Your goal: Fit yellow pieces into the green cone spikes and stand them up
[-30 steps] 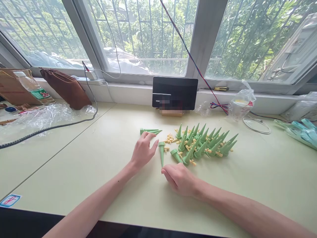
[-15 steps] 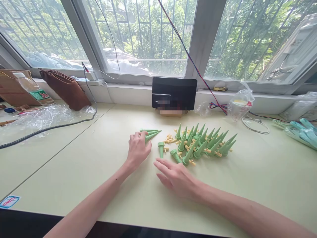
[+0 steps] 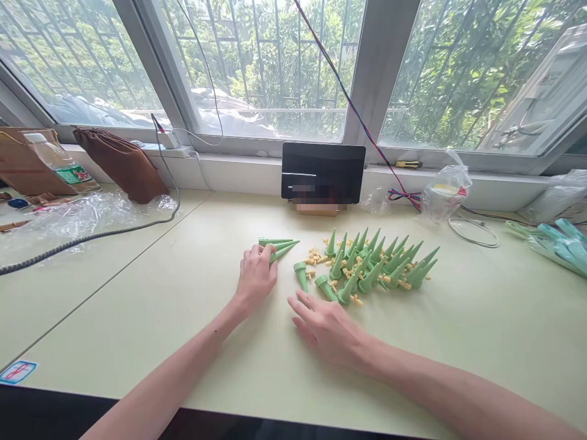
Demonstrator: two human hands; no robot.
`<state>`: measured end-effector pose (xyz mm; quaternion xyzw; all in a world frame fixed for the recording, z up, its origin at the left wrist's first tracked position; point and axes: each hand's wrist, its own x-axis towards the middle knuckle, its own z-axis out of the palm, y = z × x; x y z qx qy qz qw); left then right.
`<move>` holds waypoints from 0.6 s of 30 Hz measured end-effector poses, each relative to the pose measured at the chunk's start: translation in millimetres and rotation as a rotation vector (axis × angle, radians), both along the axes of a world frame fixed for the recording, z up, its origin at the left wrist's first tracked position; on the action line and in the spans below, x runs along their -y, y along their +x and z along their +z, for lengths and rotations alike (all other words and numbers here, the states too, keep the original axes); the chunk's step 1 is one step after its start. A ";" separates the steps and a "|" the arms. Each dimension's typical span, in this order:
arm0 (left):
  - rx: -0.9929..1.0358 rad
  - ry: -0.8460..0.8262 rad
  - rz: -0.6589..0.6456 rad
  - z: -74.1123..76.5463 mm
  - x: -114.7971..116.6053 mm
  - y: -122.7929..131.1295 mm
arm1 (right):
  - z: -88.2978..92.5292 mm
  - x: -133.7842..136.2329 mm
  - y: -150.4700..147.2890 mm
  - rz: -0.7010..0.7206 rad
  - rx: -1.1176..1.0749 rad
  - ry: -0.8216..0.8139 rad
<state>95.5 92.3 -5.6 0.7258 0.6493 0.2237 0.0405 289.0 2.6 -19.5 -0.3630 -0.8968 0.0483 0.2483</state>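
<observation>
Since earlier, my right hand [image 3: 323, 321] has spread its fingers apart; my nearer left hand [image 3: 255, 276] curls over green spikes [image 3: 282, 250] pointing rightward past it, grip unclear.

The bare left hand [image 3: 257, 272] covers the wide ends of the nearer slim green plastic spikes [image 3: 280, 249]; whether it grips them is hard to tell. The bare right hand [image 3: 323, 319] hides the tip of a green cone with a ribbed cap [image 3: 301, 277]. Pixelation blurs the base of the black rectangular screen [image 3: 323, 168]. The left edge crops a brown cardboard box [image 3: 21, 160].
</observation>
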 end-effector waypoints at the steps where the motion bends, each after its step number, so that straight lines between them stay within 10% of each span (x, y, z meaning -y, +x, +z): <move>1: -0.003 -0.002 0.000 -0.1 0.0 0.0 | -0.7 -0.1 0.0 -0.007 -0.004 0.015; 18: 0.025 -0.008 -0.027 0.5 1.9 1.8 | -5.3 -5.8 -9.0 -0.284 0.222 0.050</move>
